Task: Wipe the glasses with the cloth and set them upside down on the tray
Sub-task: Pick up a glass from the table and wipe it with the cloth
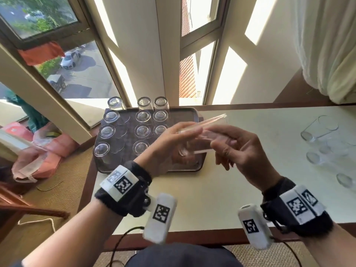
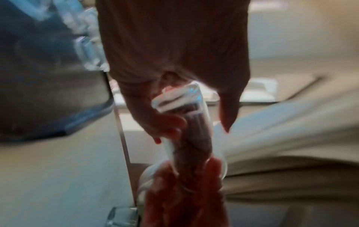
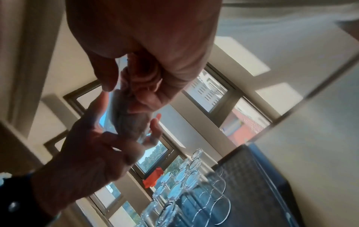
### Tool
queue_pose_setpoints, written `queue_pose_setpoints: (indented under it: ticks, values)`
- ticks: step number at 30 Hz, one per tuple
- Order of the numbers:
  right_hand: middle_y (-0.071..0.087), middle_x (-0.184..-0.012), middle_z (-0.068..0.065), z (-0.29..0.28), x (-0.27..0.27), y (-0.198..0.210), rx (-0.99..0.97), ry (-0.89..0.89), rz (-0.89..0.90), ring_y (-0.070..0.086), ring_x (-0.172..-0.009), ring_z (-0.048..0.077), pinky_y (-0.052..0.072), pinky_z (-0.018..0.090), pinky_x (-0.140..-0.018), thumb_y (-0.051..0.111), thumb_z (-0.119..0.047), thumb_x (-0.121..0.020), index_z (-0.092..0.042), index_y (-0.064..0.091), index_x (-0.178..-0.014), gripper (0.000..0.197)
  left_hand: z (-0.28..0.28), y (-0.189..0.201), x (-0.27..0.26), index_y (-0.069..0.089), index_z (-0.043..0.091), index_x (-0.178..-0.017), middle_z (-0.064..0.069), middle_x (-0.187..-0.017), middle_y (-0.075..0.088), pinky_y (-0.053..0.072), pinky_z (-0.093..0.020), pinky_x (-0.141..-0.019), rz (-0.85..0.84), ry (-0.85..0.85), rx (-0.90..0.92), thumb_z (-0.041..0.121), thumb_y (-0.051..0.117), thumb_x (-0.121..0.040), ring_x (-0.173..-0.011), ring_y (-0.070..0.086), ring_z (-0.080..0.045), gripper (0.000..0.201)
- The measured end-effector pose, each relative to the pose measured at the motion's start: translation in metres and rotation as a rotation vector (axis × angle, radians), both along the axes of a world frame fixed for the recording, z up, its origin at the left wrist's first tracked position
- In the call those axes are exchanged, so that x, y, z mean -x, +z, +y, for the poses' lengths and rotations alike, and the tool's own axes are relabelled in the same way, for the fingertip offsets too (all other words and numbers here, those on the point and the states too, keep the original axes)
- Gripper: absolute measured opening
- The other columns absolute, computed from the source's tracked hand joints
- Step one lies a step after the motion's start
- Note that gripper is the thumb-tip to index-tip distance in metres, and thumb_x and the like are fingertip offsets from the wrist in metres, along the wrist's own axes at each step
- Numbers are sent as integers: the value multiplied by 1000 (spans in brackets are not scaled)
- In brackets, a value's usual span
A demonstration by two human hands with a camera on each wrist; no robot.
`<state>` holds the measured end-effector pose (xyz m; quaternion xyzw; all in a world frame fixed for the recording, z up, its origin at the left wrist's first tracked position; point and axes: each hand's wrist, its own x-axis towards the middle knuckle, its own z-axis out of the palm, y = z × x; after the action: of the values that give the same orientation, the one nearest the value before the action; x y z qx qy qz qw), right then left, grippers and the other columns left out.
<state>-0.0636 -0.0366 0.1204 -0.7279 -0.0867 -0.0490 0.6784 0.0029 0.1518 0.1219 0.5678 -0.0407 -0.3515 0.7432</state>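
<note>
Both hands grip 1 glass [image 1: 200, 135] held sideways above the tray [image 1: 200, 166], long axis left-right: left hand [image 1: 165, 149] fingers curled round its lower end, right hand [image 1: 238, 149] pinching near the rim.

Both forearms reaching in from the lower frame corners, banded at the wrists. Left hand [image 1: 169, 143] at frame centre, fingers extended rightward, thumb below. Right hand [image 1: 237, 149] just right of it, fingers curled in a pinch, facing the left.
</note>
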Motion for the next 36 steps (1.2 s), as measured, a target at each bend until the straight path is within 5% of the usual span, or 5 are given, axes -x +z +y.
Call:
queue_pose_setpoints:
  ticks: [7, 14, 22, 28, 36]
  values:
    - [59, -77, 2, 4, 11, -10, -458, 160, 417, 41, -53, 17, 30, 24, -42, 62, -19, -82, -17, 69, -117, 36, 17, -17, -6, 58, 18, -127, -2, -118, 64, 56, -27, -81, -1433, -60, -459, 39, 88, -73, -98, 66, -16, 66]
    - [60, -67, -3, 9, 6, -7, -96, 42, 132, 43, -54, 23, 40, 24, -44, 66, -23, -85, -13, 66, -118, 35, 5, -14, 6, 62, 22, -110, -2, -88, 70, 51, -21, -50, -75, 71, 50, 26, 77, -75, -63, 68, -9, 38]
    - [62, -89, 18, 4, -16, -7, -394, 299, 462, 44, -50, 20, 44, 24, -40, 69, -19, -83, -10, 62, -127, 45, 28, -30, -15, 59, 17, -122, -2, -113, 69, 58, -33, -84, -1311, 110, -317, 42, 87, -71, -99, 70, -17, 63]
    - [71, -99, 8, 12, -15, -14, -135, 135, 217, 57, -64, 14, 48, 27, -58, 62, -8, -86, -12, 64, -125, 39, 19, -29, -4, 56, 20, -121, 3, -97, 74, 56, -24, -61, -95, 133, 63, 41, 95, -58, -85, 72, -13, 77]
    - [66, -96, -3, 1, -18, -19, -321, 284, 510, 43, -63, 17, 46, 24, -42, 68, -11, -80, -18, 65, -125, 46, 21, -29, -8, 62, 11, -113, -1, -89, 73, 58, -32, -51, -502, 154, -96, 23, 90, -71, -71, 71, -17, 52]
